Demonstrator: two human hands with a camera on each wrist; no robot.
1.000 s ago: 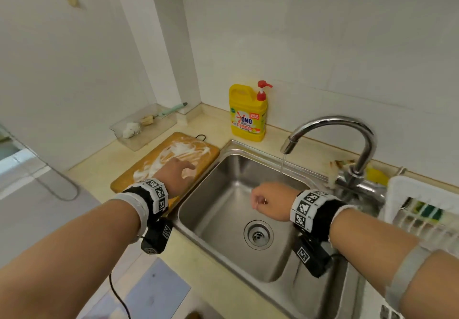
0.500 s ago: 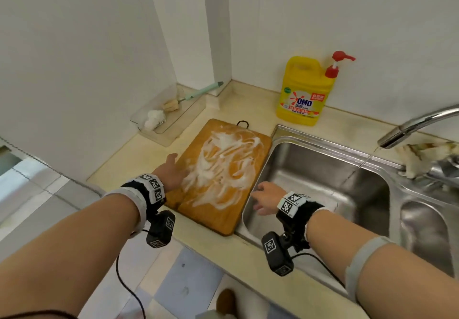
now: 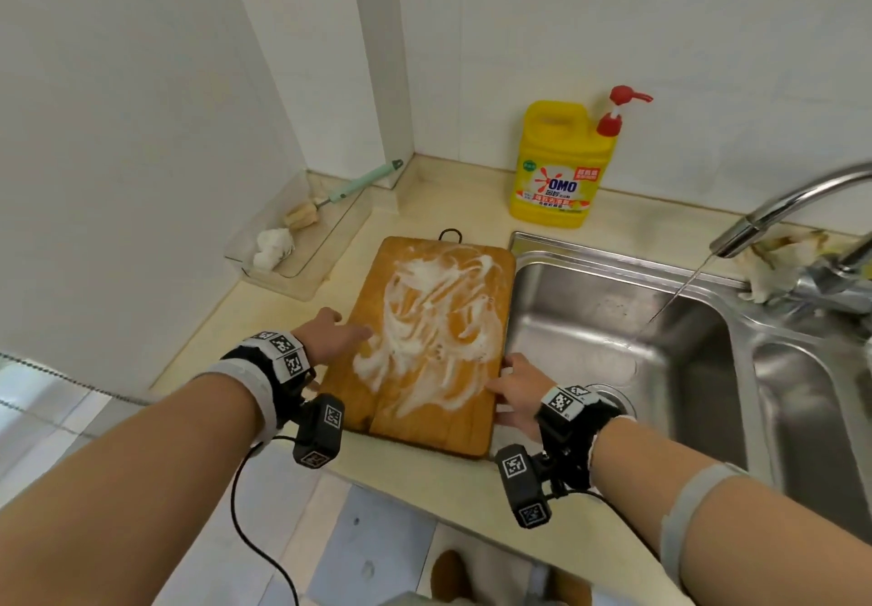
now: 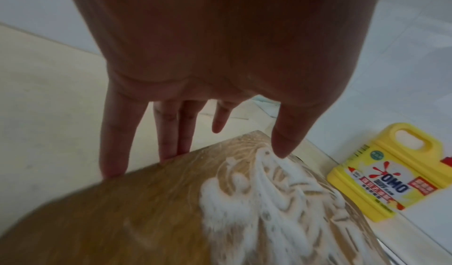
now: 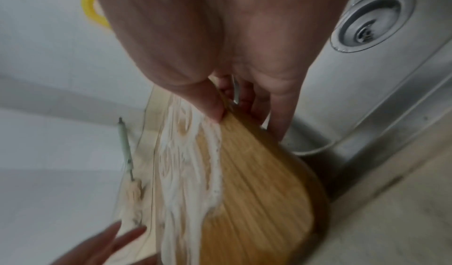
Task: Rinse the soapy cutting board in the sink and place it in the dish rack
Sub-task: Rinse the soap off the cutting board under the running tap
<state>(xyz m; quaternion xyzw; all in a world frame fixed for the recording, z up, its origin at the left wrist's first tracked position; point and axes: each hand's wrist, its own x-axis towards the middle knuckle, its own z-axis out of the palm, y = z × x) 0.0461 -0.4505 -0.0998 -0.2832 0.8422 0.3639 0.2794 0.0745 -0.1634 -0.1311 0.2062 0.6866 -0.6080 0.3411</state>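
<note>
so the right hand point(image 3: 516, 388) has come off the tap stream and now pinches the soapy cutting board point(image 3: 424, 346)'s sink-side edge, left hand point(image 3: 330, 334) fingers straight along the other edge, board flat on the worktop point(image 3: 264, 303), lift looks imminent.

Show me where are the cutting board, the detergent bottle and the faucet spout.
cutting board point(image 3: 427, 421): head view, bare wood near its front edge.
detergent bottle point(image 3: 557, 181): head view, its label.
faucet spout point(image 3: 736, 240): head view, its outlet end.

Yellow OMO soap btl point(image 3: 560, 170) by wall; clear tray point(image 3: 302, 237) w/ green-handled brush point(image 3: 349, 188).
</note>
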